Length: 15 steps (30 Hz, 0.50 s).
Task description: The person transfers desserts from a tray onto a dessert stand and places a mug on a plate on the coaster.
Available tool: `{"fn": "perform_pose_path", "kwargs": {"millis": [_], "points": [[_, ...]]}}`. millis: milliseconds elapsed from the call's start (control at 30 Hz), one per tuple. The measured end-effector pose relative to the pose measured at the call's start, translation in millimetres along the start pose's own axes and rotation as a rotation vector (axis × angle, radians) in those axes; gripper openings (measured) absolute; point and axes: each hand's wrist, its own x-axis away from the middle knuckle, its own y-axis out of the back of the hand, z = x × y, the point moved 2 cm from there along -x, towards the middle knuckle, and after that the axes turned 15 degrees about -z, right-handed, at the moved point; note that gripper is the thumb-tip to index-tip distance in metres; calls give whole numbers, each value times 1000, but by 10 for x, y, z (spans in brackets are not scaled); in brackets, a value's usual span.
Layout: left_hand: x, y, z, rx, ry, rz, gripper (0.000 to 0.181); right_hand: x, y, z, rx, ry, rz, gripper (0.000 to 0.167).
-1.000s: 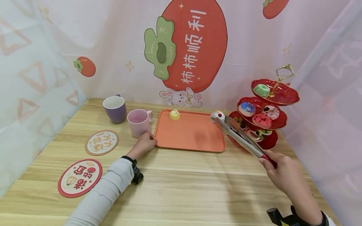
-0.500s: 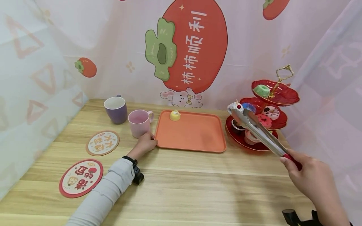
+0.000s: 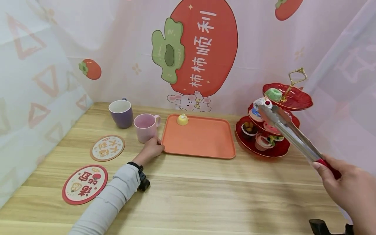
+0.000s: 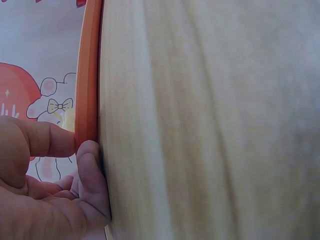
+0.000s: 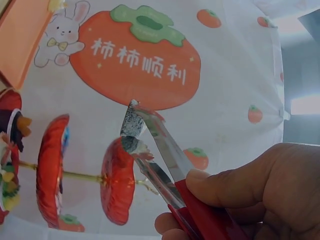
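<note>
My left hand (image 3: pixel 150 150) pinches the near left corner of an orange tray (image 3: pixel 202 138), thumb on one side of the rim and fingers on the other in the left wrist view. A small yellow cake (image 3: pixel 182 120) sits at the tray's back left. My right hand (image 3: pixel 346 186) grips red-handled metal tongs (image 3: pixel 299 138). Between their tips is a white speckled cake (image 3: pixel 261 103) with a red berry on top, held in front of the red tiered stand (image 3: pixel 302 98). From the head view, the cake and tongs hide part of the middle tier.
On the stand are a green ring-shaped cake (image 3: pixel 273 94), a dark cupcake (image 3: pixel 248 130), a pink cupcake (image 3: pixel 262 142) and other sweets. A purple mug (image 3: pixel 121 114) and a pink mug (image 3: pixel 146 128) stand left of the tray, with two round coasters (image 3: pixel 107 148) nearer the front.
My right hand has moved right, carrying the tongs and white cake away from above the tray's right edge, up to the stand's upper tiers. My left hand stays at the tray corner.
</note>
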Motion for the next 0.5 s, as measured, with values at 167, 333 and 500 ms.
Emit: {"fn": "perform_pose_path", "kwargs": {"millis": [167, 333, 500], "points": [[0, 4, 9, 6, -3, -3, 8, -46, 38, -80, -116, -50, -59, 28], [-1, 6, 12, 10, -1, -9, 9, -84, 109, -60, -188, -72, -61, 23], [1, 8, 9, 6, 0, -16, 9, -102, 142, -100, -300, -88, -105, 21]]}}
